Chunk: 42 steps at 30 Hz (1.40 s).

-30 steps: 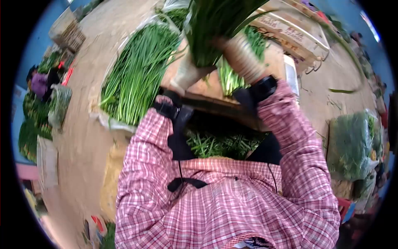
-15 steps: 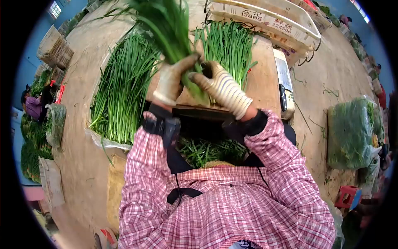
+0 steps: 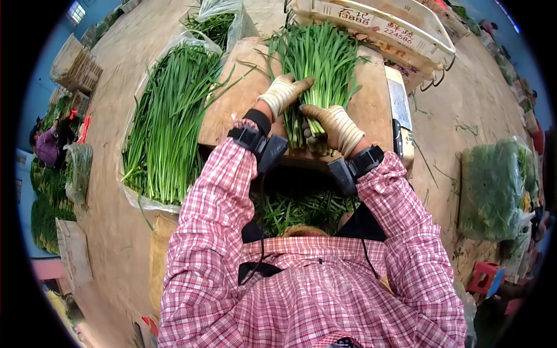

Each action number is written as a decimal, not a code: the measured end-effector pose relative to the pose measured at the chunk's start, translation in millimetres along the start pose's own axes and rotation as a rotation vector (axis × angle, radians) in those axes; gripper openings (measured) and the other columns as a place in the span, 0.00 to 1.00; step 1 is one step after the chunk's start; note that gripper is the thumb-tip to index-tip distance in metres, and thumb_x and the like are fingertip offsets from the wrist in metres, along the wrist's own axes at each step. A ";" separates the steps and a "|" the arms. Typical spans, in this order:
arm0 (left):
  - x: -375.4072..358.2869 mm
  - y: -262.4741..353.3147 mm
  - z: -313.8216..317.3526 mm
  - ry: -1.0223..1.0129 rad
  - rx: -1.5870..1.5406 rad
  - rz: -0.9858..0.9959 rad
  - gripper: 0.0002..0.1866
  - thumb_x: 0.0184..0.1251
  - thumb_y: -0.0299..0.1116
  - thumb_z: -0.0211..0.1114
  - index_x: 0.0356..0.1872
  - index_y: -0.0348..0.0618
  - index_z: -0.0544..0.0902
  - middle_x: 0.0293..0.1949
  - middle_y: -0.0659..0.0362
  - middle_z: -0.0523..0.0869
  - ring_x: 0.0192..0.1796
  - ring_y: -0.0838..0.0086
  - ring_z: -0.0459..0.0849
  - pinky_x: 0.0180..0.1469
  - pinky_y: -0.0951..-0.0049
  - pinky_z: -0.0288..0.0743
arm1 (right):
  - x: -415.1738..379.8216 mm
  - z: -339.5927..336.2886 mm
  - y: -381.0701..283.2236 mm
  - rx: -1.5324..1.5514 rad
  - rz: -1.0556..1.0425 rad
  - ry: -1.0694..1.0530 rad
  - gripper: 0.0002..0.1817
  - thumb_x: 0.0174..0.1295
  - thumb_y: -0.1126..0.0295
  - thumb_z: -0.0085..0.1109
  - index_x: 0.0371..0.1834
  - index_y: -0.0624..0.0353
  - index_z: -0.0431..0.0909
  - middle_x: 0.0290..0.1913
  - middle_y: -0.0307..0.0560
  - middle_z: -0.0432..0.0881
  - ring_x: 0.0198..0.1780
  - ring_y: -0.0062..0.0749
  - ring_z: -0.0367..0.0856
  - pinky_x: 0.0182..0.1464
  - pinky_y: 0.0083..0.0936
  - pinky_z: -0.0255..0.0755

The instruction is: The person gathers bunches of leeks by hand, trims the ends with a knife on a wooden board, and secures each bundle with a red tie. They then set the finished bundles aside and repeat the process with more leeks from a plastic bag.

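A bunch of Chinese chives (image 3: 322, 61) lies on a wooden board (image 3: 239, 75), leaves pointing away from me and pale cut ends towards me. My left hand (image 3: 285, 94), in a worn white and brown glove, holds the stems from the left, its fingertips over them. Lower down, my right hand (image 3: 335, 126), in a striped glove, is closed round the stem ends from the right. Some fingers of both hands are hidden by the stems. To the left, a larger pile of chives (image 3: 174, 116) rests on clear plastic.
Right of the board lie a wide cleaver (image 3: 399, 104) and a black-handled knife (image 3: 397, 138). White crates (image 3: 377, 26) stand behind. Leaf scraps (image 3: 301, 211) gather below the board. A wrapped bale of greens (image 3: 490, 188) and a red stool (image 3: 483, 278) are at right. People sit far left.
The raised bunch has come down onto the chives on the board. My left hand has moved right, and my right hand right and slightly lower. A plastic bag of greens behind now shows.
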<state>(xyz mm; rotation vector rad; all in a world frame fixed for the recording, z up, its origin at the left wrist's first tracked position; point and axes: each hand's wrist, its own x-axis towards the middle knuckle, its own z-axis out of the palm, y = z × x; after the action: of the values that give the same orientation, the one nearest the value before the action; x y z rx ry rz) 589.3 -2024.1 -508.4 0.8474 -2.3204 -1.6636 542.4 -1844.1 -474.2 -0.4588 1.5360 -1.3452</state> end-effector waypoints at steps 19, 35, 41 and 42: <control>-14.8 12.1 44.5 0.004 0.762 0.272 0.56 0.52 0.64 0.66 0.78 0.51 0.51 0.77 0.37 0.46 0.78 0.40 0.43 0.77 0.47 0.41 | -15.5 -65.4 45.7 -0.746 -0.335 0.272 0.18 0.64 0.58 0.58 0.36 0.66 0.80 0.31 0.62 0.84 0.33 0.51 0.85 0.38 0.38 0.78; -47.2 29.0 19.9 0.034 0.779 0.400 0.43 0.63 0.63 0.57 0.76 0.58 0.58 0.75 0.36 0.52 0.75 0.37 0.52 0.75 0.48 0.51 | 25.9 -67.9 23.0 -0.661 -0.297 0.202 0.16 0.65 0.64 0.57 0.46 0.66 0.81 0.30 0.52 0.87 0.27 0.33 0.85 0.28 0.30 0.77; -33.9 4.2 35.4 -0.004 0.871 0.533 0.43 0.65 0.65 0.54 0.75 0.51 0.60 0.76 0.47 0.56 0.77 0.44 0.50 0.75 0.44 0.46 | 22.3 -94.7 -52.2 -0.764 -0.558 0.477 0.14 0.65 0.63 0.57 0.43 0.63 0.83 0.33 0.51 0.86 0.30 0.31 0.84 0.33 0.28 0.75; -31.8 -0.7 38.2 0.026 0.877 0.571 0.43 0.65 0.65 0.55 0.74 0.50 0.60 0.76 0.47 0.56 0.77 0.44 0.51 0.75 0.44 0.46 | 39.9 -101.7 -55.6 -0.827 -0.611 0.481 0.13 0.65 0.63 0.57 0.44 0.62 0.84 0.35 0.53 0.86 0.33 0.34 0.85 0.37 0.30 0.76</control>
<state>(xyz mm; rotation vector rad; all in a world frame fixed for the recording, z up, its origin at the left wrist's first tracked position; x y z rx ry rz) 598.8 -1976.1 -517.0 0.2202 -2.8801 -0.3852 421.6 -1840.5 -453.6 -1.2642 2.4873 -1.2501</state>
